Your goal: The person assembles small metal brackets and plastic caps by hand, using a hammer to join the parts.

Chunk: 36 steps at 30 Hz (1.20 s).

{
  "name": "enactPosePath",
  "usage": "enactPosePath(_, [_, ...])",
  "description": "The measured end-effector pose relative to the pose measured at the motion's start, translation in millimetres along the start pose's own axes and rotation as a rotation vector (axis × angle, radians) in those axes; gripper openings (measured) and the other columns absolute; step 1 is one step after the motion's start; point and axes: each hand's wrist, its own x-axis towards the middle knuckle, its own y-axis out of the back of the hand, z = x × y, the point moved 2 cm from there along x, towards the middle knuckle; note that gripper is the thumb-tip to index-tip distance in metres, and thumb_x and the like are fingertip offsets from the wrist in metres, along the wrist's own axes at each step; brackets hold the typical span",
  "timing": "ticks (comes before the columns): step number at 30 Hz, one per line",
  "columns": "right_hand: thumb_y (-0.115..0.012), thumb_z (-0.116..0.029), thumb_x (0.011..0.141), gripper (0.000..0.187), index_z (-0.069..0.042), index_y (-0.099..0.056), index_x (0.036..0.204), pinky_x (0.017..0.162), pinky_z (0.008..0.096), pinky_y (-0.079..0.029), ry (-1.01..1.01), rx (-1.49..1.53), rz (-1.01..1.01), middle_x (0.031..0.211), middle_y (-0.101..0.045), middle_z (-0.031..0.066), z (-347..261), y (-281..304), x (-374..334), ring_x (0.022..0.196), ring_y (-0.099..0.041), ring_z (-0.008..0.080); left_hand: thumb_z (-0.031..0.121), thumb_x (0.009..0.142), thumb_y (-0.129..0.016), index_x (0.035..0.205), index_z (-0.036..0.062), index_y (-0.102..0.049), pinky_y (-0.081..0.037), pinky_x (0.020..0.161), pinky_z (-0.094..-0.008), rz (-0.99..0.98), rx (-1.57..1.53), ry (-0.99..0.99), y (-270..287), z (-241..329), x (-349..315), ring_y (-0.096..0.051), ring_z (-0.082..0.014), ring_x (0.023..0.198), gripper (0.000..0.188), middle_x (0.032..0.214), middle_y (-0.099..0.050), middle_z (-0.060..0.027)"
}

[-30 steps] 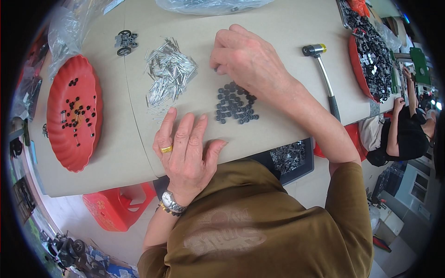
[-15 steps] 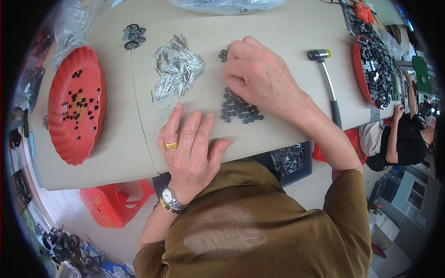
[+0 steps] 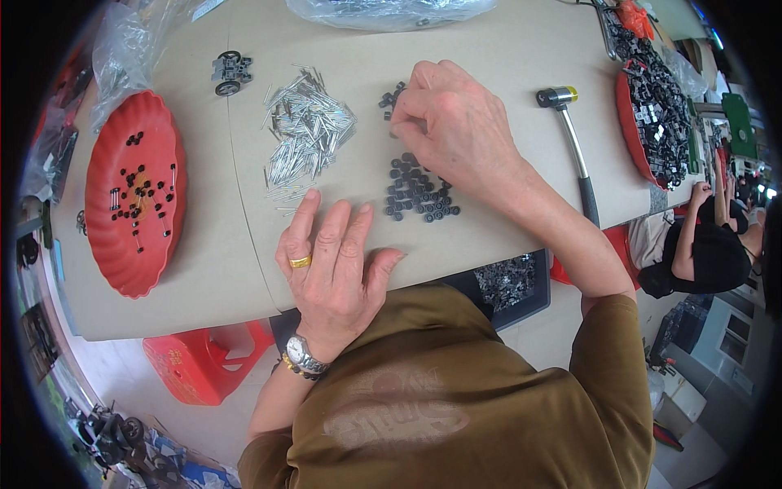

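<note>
My left hand (image 3: pixel 334 261) lies palm down near the table's front edge, fingers spread and holding nothing. Its fingertips are just short of a heap of thin silver metal pins (image 3: pixel 305 130). Over a cluster of small black wheels (image 3: pixel 417 194), my right hand (image 3: pixel 458 122) is closed, thumb and fingers drawn together. Whatever it pinches is hidden behind the fingers. A few more small black parts (image 3: pixel 388 101) show beyond its fingertips. At the far left of the table, a red scalloped tray (image 3: pixel 102 220) holds scattered black wheels, some joined to pins.
A mallet (image 3: pixel 573 143) with a black and yellow head lies right of my right hand. Farther right is a red tray (image 3: pixel 631 134) heaped with black parts. A small wheeled assembly (image 3: pixel 233 73) stands at the back left, and a clear plastic bag (image 3: pixel 391 12) at the back.
The view has shifted slightly. My right hand has moved a little over the wheels, its fingers still closed. The left hand stays in place.
</note>
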Motion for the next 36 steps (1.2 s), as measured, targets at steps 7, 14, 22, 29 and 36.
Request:
enactPosePath(7, [-0.073, -0.008, 0.082, 0.004, -0.009, -0.074, 0.079, 0.064, 0.0406, -0.055, 0.087, -0.025, 0.114, 0.085, -0.061, 0.0031, 5.0, 5.6, 7.7, 0.088, -0.062, 0.0236, 0.035, 0.086, -0.081, 0.124, 0.0015, -0.072, -0.037, 0.108, -0.0473, 0.005, 0.005, -0.005, -0.9, -0.6, 0.4, -0.056, -0.0422, 0.131, 0.051, 0.129, -0.068, -0.0147])
enactPosePath(14, [-0.073, -0.005, 0.08, 0.007, -0.011, -0.072, 0.077, 0.066, 0.0366, -0.055, 0.212, -0.037, 0.028, 0.09, -0.058, 0.0003, 6.3, -2.7, 14.5, 0.09, -0.059, 0.0211, 0.033, 0.086, -0.082, 0.124, 0.0013, -0.072, -0.038, 0.108, -0.0473, 0.008, -0.005, 0.005, -0.2, -0.1, -0.4, -0.056, -0.0421, 0.13, 0.051, 0.129, -0.068, -0.0155])
enactPosePath(22, [-0.074, -0.005, 0.079, 0.007, -0.011, -0.071, 0.079, 0.073, 0.0372, -0.054, 0.261, -0.054, 0.032, 0.091, -0.059, 0.0008, 4.2, -1.6, 25.4, 0.09, -0.059, 0.0218, 0.033, 0.086, -0.082, 0.123, 0.001, -0.073, -0.038, 0.108, -0.0468, 0.012, -0.004, -0.003, -0.6, -0.7, 0.5, -0.057, -0.042, 0.13, 0.05, 0.128, -0.067, -0.0157])
enactPosePath(29, [-0.077, -0.005, 0.079, 0.009, -0.007, -0.072, 0.086, 0.079, 0.0391, -0.053, 0.095, -0.022, 0.027, 0.089, -0.061, 0.0029, 25.6, 16.6, 14.4, 0.092, -0.061, 0.025, 0.033, 0.085, -0.082, 0.124, 0.0008, -0.072, -0.038, 0.107, -0.0472, -0.001, -0.01, -0.01, 0.9, -1.1, -0.6, -0.056, -0.0419, 0.13, 0.051, 0.129, -0.067, -0.0159])
enactPosePath(36, [-0.079, -0.014, 0.081, 0.008, -0.008, -0.074, 0.084, 0.076, 0.0428, -0.057, 0.075, -0.053, -0.011, 0.089, -0.066, 0.0038, 22.3, 10.6, 8.7, 0.095, -0.064, 0.0256, 0.033, 0.085, -0.083, 0.125, 0.0011, -0.072, -0.038, 0.109, -0.0477, -0.003, -0.009, -0.009, -0.8, -0.8, 0.5, -0.056, -0.0428, 0.131, 0.052, 0.13, -0.067, -0.016])
